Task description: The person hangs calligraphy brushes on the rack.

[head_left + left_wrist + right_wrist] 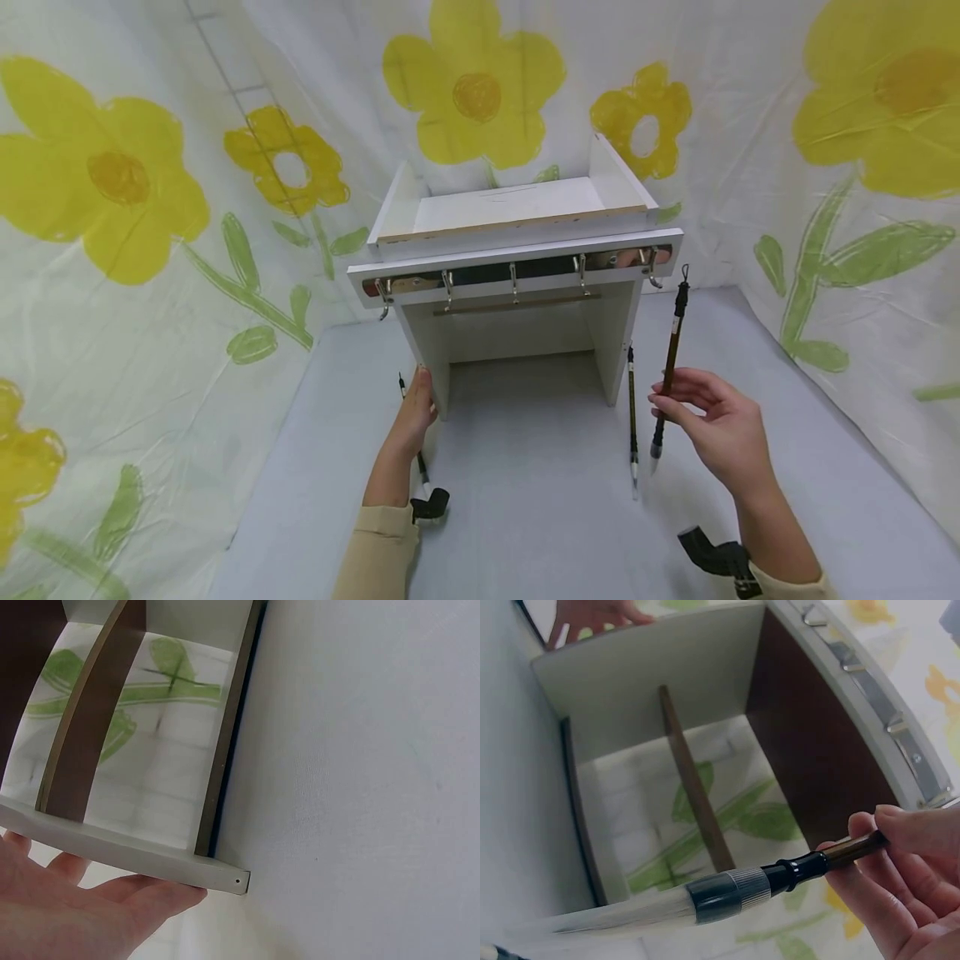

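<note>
A: From the head view, what are the hands doing?
B: The right hand (720,425) is pinching a calligraphy brush (670,364) upright, just right of the white rack (517,250). The left hand (415,412) is resting flat on the rack's left panel.
A: And the left wrist view?
B: Straight fingers (150,896) are pressing the panel edge.
A: Right wrist?
B: Fingers (900,847) are curling round the brush handle, bristles pointing left.
</note>
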A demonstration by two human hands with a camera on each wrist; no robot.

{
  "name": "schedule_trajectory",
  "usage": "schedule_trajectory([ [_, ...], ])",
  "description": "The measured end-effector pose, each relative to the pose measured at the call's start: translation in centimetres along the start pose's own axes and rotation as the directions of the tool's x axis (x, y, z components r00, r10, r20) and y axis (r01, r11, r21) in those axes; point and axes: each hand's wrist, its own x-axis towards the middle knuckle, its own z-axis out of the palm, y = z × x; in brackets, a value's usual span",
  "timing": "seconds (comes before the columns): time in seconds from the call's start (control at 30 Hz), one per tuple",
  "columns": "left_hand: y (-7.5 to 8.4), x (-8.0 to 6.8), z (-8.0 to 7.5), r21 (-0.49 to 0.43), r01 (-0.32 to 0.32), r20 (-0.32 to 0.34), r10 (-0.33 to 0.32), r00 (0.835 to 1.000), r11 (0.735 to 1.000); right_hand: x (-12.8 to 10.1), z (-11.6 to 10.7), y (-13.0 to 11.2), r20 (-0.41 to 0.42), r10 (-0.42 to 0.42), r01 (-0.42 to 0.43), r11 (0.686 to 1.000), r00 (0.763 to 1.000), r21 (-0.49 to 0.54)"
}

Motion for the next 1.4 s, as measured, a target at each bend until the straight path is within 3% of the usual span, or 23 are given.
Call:
schedule_trajectory([
  [0.4,0.0,0.0,0.1,0.005,0.003,-0.006,-0.003,1.000,1.000,0.0,0.3,0.2,0.016,-0.029,0.030,0.998,0.999,-0.049],
  [0.83,-0.1,-0.2,0.1,0.000,0.004,-0.004,-0.004,1.000,1.000,0.2,1.2,0.0,0.055,-0.012,0.013,1.000,0.998,-0.022],
  [1.4,0.4,-0.1,0.1,0.002,0.004,-0.006,-0.004,1.000,1.000,0.2,2.9,-0.1,0.135,-0.050,0.042,0.997,0.990,0.057],
])
